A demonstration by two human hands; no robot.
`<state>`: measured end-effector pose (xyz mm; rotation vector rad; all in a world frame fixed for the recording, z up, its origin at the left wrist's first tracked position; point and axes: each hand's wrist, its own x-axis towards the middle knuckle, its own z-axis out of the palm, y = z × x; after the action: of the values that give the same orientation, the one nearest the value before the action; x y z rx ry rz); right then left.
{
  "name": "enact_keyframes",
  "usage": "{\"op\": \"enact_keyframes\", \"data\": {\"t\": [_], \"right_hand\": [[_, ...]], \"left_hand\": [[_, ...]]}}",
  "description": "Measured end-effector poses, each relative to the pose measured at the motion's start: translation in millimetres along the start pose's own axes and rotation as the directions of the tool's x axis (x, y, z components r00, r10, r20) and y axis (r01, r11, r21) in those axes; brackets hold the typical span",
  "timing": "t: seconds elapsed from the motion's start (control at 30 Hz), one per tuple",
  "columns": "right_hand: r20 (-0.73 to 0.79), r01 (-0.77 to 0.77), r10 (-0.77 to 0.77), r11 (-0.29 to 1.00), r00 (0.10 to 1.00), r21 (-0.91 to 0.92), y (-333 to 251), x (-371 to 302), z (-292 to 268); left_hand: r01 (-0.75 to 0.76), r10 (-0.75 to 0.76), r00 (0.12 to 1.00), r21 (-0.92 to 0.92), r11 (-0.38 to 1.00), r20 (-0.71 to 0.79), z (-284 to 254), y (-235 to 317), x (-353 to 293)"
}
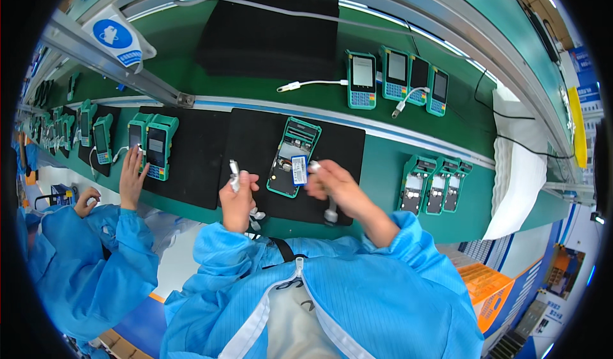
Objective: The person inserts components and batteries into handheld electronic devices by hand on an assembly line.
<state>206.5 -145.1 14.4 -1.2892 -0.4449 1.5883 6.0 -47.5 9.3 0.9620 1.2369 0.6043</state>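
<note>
My left hand (pixel 237 204) is closed around a white cable (pixel 234 175), whose plug end sticks up above the fist; more white cable hangs below it. My right hand (pixel 340 188) pinches a small white piece, apparently the end of another short cable (pixel 331 216) that dangles blurred beneath the palm. Between the hands, a green handheld terminal (pixel 281 184) lies with its inside exposed on a black mat (pixel 255 129). Across its right side is a blue battery with a white label (pixel 299 170), right beside my right fingertips; whether they touch it cannot be told.
Several opened terminals (pixel 413 186) stand at the right, and several more (pixel 362 81) are on the shelf behind, with short white cables. On my left, a co-worker's hand (pixel 132 179) touches a pair of terminals (pixel 158 145). White foam sheeting (pixel 514 161) hangs over the right end.
</note>
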Motion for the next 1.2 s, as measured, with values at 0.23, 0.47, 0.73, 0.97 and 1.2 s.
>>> {"op": "enact_keyframes", "data": {"t": [0.23,0.47,0.73,0.97,1.2], "right_hand": [[-0.004,0.414,-0.692,0.437,0.722,-0.799,17,48,127],[0.146,0.313,-0.587,0.193,0.796,-0.93,10,69,84],[0.032,-0.065,-0.314,-0.295,0.949,-0.953,34,92,43],[-0.023,-0.055,-0.193,-0.159,0.981,-0.986,25,94,41],[0.012,0.021,0.129,-0.074,0.992,-0.997,-3,89,27]], "left_hand": [[-0.031,0.044,0.999,-0.463,0.886,0.018,16,12,-14],[-0.111,0.045,0.984,-0.394,0.912,-0.172,-90,69,-7],[-0.655,0.372,0.628,-0.206,0.727,-0.684,-224,175,16],[-0.283,0.488,0.702,-0.425,0.86,0.519,-269,60,133],[-0.337,0.527,0.677,-0.42,0.842,0.513,-267,67,153]]}}
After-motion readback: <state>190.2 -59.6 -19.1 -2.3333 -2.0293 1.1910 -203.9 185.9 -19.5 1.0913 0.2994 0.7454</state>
